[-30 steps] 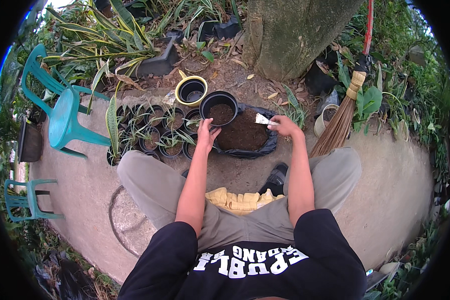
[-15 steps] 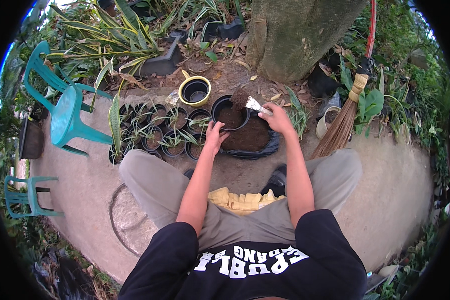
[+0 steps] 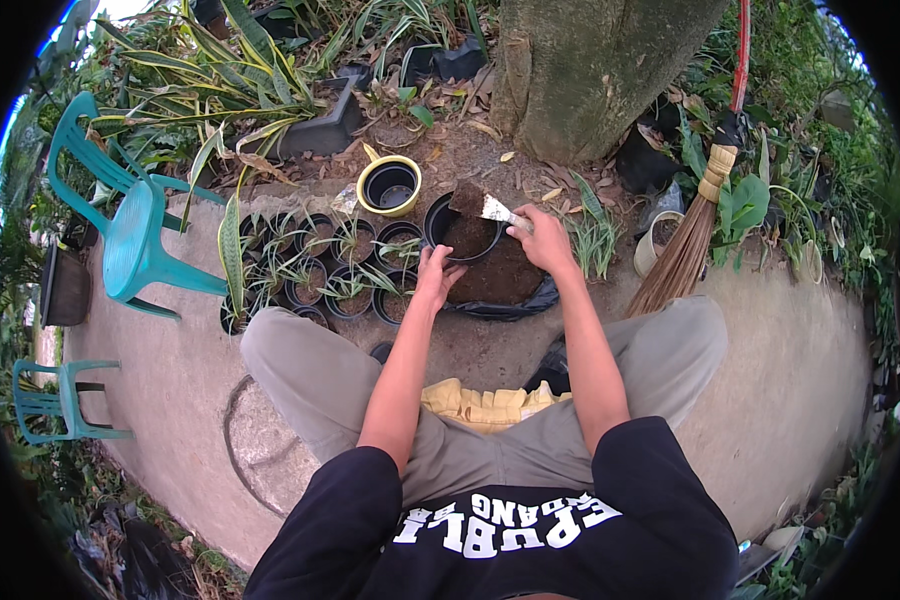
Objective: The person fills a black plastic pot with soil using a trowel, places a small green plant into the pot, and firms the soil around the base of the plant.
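Observation:
My left hand (image 3: pixel 436 276) grips the near-left rim of a round black plant pot (image 3: pixel 436 212) with some soil inside. In my right hand (image 3: pixel 546 240) is the handle of a small trowel (image 3: pixel 497 209), whitish where it shows, its blade carrying a clump of dark soil (image 3: pixel 467 198). The clump sits over the pot's opening. Below and beside the pot lies a black plastic bag or sheet (image 3: pixel 515 306) filled with loose brown soil (image 3: pixel 500 275). Left of my left hand, several small black pots (image 3: pixel 348 292) hold young spiky plants.
A yellow pot (image 3: pixel 413 196) with a black pot inside stands beyond the small pots. Teal plastic chairs (image 3: pixel 135 240) are at the left. A straw broom (image 3: pixel 682 235) leans at the right near a pale pot (image 3: pixel 652 245). A thick tree trunk (image 3: pixel 595 80) rises ahead.
The trowel with its soil has shifted left over the pot, and my right hand has moved slightly left with it. My left hand keeps its hold on the pot.

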